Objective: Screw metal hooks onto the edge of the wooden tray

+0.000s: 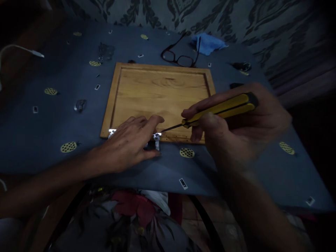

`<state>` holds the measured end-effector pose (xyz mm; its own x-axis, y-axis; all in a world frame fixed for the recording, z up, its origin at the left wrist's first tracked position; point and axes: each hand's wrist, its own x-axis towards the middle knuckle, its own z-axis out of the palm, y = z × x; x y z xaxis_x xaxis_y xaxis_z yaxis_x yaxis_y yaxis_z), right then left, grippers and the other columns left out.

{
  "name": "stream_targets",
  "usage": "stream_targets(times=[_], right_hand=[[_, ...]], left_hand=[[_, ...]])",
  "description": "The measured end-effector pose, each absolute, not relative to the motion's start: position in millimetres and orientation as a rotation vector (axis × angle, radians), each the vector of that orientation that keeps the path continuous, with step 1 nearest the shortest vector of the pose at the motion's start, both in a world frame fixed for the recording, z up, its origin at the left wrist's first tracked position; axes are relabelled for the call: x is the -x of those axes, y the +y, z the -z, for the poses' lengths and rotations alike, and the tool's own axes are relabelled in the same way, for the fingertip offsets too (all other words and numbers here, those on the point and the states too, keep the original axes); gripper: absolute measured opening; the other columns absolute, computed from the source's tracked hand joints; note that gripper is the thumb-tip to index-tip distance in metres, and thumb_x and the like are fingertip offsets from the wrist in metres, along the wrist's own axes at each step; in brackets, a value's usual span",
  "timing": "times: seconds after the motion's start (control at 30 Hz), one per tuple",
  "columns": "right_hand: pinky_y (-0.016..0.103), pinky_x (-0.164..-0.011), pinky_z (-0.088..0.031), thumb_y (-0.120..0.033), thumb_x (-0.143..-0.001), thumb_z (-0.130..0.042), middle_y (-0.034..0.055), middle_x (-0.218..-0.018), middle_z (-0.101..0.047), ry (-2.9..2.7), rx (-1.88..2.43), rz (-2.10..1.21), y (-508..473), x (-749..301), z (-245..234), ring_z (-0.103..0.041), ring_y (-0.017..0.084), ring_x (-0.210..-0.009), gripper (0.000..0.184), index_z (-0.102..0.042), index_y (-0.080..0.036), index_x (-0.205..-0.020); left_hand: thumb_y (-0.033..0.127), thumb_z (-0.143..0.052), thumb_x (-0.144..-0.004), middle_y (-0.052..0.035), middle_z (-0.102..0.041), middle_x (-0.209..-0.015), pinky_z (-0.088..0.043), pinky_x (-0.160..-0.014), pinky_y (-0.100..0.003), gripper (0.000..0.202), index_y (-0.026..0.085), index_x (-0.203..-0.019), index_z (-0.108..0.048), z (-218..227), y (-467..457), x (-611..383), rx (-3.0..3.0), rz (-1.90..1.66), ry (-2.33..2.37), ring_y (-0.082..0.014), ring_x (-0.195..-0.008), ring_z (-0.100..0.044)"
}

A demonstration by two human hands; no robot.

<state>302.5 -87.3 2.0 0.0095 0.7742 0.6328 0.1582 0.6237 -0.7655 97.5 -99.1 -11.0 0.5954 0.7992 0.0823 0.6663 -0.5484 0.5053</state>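
A shallow framed wooden panel [162, 94] lies on the cloth-covered table. At its front edge my left hand [133, 140] rests with fingers curled, index finger above and thumb below a shiny metal fitting [157, 137]. A second bright metal piece [112, 131] shows left of that hand; whether the two are joined is hidden. My right hand [236, 129] is closed around a screwdriver [220, 110] with a yellow and black handle. Its thin shaft slants down to the left, tip at or very near the fitting. Small dark holes dot the front rim to the right.
Eyeglasses [181, 60] and a crumpled blue cloth [208, 43] lie behind the panel. To the left are a small shiny object [80, 105], a clear item [106, 51] and a white cable [36, 53]. A dark object [241, 66] sits at the right rear.
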Motion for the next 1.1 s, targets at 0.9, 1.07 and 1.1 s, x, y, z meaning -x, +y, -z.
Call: stream_targets(times=[0.9,1.07,1.1], right_hand=[[0.027,-0.044,-0.057,-0.028,-0.077,-0.089,-0.0012,-0.077,-0.075,-1.629,0.732,-0.726,-88.5,-302.6,-7.4,-0.070,0.015,-0.056,0.016,-0.075,-0.026,-0.083],[0.034,-0.052,-0.058,-0.029,-0.077,-0.089,-0.0018,-0.078,-0.076,-1.695,0.744,-0.652,-91.3,-304.4,-9.0,-0.073,0.020,-0.065,0.016,-0.075,-0.031,-0.085],[0.035,-0.054,-0.058,-0.029,-0.078,-0.088,-0.0019,-0.079,-0.076,-1.704,0.765,-0.642,-91.8,-304.6,-9.2,-0.073,0.021,-0.066,0.015,-0.075,-0.032,-0.086]], left_hand=[[0.027,-0.079,-0.082,-0.0089,-0.068,-0.118,-0.052,-0.090,-0.043,0.058,0.022,-0.131,-0.048,10.1,-98.8,-100.3,-2.355,-0.396,1.197,-0.0314,-0.111,-0.066],[0.026,-0.079,-0.083,-0.0103,-0.067,-0.121,-0.053,-0.091,-0.043,0.057,0.021,-0.130,-0.048,10.4,-99.2,-100.2,-2.388,-0.398,1.197,-0.0325,-0.115,-0.065],[0.027,-0.079,-0.083,-0.0103,-0.067,-0.122,-0.053,-0.091,-0.043,0.057,0.021,-0.130,-0.048,10.6,-99.2,-100.1,-2.393,-0.404,1.194,-0.0325,-0.115,-0.065]])
